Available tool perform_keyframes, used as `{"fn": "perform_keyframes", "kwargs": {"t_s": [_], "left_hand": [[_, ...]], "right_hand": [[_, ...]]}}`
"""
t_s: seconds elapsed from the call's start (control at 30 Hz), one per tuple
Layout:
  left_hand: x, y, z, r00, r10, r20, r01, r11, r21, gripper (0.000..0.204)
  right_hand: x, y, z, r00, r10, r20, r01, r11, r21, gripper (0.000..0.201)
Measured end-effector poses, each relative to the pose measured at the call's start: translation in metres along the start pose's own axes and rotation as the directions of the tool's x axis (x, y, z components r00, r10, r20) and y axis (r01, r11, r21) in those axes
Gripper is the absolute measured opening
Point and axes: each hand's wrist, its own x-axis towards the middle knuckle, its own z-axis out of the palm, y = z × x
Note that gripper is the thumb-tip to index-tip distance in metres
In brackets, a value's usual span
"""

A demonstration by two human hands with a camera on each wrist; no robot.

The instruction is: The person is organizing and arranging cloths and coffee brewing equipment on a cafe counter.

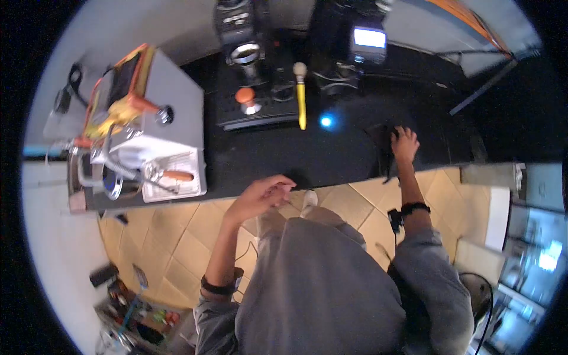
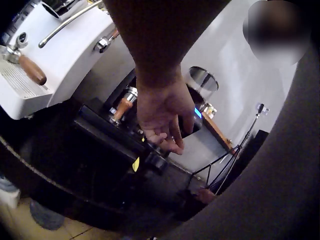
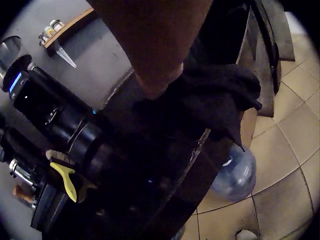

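Observation:
My left hand [image 1: 263,197] hangs at the counter's front edge with loosely bent fingers and nothing in it. In the left wrist view the same hand [image 2: 162,112] shows against the dark counter. Over at the right, my right hand [image 1: 405,145] rests on a black cloth [image 1: 383,142] near the front edge. The right wrist view has this cloth [image 3: 220,95] bunched and hanging over the edge; darkness hides the fingers, so whether they grip it cannot be told. A yellow-handled brush [image 1: 302,105] lies away from both hands.
A white espresso machine [image 1: 177,97] stands at the left, its tray holding a wooden-handled portafilter [image 1: 177,176]. Behind are two black grinders, one with a lit screen [image 1: 370,38]. An orange-topped tamper [image 1: 245,96] stands near the brush. Below the counter is a clear bottle [image 3: 237,175].

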Motion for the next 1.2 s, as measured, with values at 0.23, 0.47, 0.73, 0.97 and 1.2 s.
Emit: {"fn": "perform_keyframes", "kwargs": {"t_s": [0.23,0.47,0.73,0.97,1.2], "left_hand": [[0.049,-0.059,0.063,0.943,0.24,-0.229,-0.231,0.971,0.068,0.045],[0.091,-0.046,0.073,0.784,0.468,-0.408,-0.229,0.829,0.51,0.058],[-0.023,-0.05,0.051,0.757,0.439,-0.484,-0.278,0.886,0.37,0.022],[-0.087,-0.038,0.037,0.601,0.506,-0.618,-0.241,0.853,0.463,0.024],[-0.129,-0.017,0.042,0.54,0.494,-0.681,-0.175,0.858,0.484,0.025]], "right_hand": [[-0.029,-0.023,-0.057,0.826,-0.548,0.131,0.215,0.522,0.826,0.019],[-0.009,-0.122,-0.077,0.289,-0.827,0.483,-0.204,0.44,0.874,0.02],[-0.058,-0.233,-0.135,0.155,-0.933,0.323,-0.108,0.309,0.945,0.019],[-0.064,-0.284,-0.146,0.087,-0.987,0.134,-0.185,0.116,0.976,0.018],[-0.094,-0.325,-0.165,0.129,-0.991,-0.037,-0.135,-0.055,0.989,0.031]]}}
